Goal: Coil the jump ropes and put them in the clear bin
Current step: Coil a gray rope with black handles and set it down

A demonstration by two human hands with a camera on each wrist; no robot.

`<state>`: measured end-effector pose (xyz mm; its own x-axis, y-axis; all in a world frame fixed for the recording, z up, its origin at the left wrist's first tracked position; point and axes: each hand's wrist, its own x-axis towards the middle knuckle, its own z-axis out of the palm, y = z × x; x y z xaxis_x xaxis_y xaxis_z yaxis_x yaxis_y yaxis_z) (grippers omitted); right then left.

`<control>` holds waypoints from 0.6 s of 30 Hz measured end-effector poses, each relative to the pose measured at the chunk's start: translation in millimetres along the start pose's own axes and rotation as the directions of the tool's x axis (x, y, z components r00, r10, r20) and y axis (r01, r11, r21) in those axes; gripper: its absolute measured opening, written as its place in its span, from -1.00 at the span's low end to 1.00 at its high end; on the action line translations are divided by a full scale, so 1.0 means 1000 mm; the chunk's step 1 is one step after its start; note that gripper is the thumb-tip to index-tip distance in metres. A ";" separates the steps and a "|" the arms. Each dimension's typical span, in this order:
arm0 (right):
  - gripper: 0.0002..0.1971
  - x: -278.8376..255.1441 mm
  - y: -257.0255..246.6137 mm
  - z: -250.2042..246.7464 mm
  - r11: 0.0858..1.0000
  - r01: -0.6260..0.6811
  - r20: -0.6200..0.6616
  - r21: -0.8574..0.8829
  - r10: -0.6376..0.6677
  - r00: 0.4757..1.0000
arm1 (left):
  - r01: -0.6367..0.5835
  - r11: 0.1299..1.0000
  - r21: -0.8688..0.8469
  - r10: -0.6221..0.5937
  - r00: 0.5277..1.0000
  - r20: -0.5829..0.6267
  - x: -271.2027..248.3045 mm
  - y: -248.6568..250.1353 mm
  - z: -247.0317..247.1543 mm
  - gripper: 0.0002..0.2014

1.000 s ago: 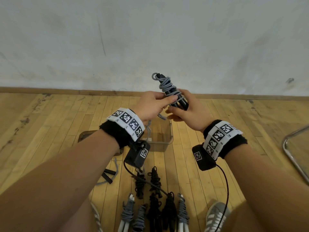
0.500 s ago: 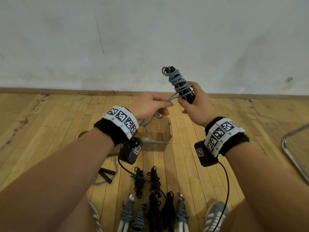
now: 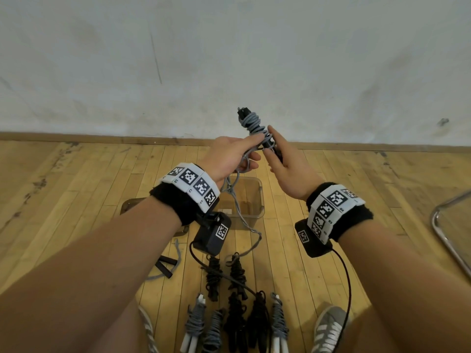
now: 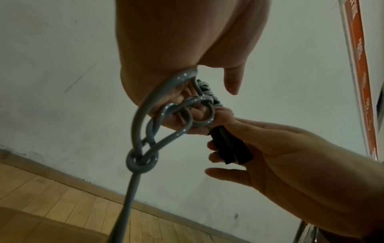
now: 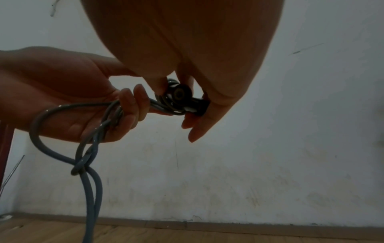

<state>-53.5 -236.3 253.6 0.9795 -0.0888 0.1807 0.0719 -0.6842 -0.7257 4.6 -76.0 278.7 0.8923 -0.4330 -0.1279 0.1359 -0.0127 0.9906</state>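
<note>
My right hand (image 3: 283, 161) grips the black handles (image 4: 230, 148) of a grey jump rope (image 3: 252, 126), held upright above the clear bin (image 3: 251, 200). Grey cord is wound round the handles' upper part. My left hand (image 3: 233, 155) holds the loose grey cord (image 4: 164, 118) beside the handles, fingers curled round its loops. A knot-like twist (image 4: 141, 162) hangs below that hand, and the rest of the cord drops down past the bin to the floor. In the right wrist view the handle ends (image 5: 180, 95) show between my fingers.
Several coiled ropes, black and grey (image 3: 237, 324), lie on the wooden floor near my feet. A loose black handle (image 3: 165, 266) with grey cord lies at the left. A metal chair leg (image 3: 448, 240) stands at the right. The wall runs close behind.
The handles have tipped from leaning right to more upright and shifted left. My left hand has risen back to the handles, bringing another turn of cord with it.
</note>
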 end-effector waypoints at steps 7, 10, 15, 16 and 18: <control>-0.36 -0.006 -0.009 -0.008 0.989 0.011 -0.098 0.150 0.004 0.995 | -0.032 0.999 0.018 0.033 0.996 -0.081 0.001 -0.004 -0.001 -0.54; -0.30 -0.007 -0.015 -0.010 0.937 -0.088 -0.050 0.337 0.111 0.993 | -0.033 0.998 -0.059 0.032 0.999 -0.027 0.002 -0.002 -0.002 -0.57; -0.51 -0.010 -0.020 -0.013 0.859 -0.158 0.108 0.487 0.120 0.987 | -0.076 0.996 0.044 0.075 0.997 0.017 0.001 -0.002 -0.003 -0.66; -0.52 -0.009 -0.020 -0.014 0.877 -0.134 0.091 0.462 0.104 0.990 | -0.091 0.990 0.105 0.091 0.996 0.009 0.001 -0.003 -0.004 -0.64; -0.51 -0.009 -0.018 -0.017 0.911 -0.083 0.036 0.404 0.075 0.997 | -0.119 0.962 0.244 0.120 0.993 0.008 0.002 -0.004 -0.005 -0.60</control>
<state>-66.9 -235.3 276.3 0.9883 -0.1139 0.1015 0.0598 -0.3232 -0.9445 7.9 -71.9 274.2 0.8989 -0.4382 -0.0073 -0.0802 -0.1808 0.9803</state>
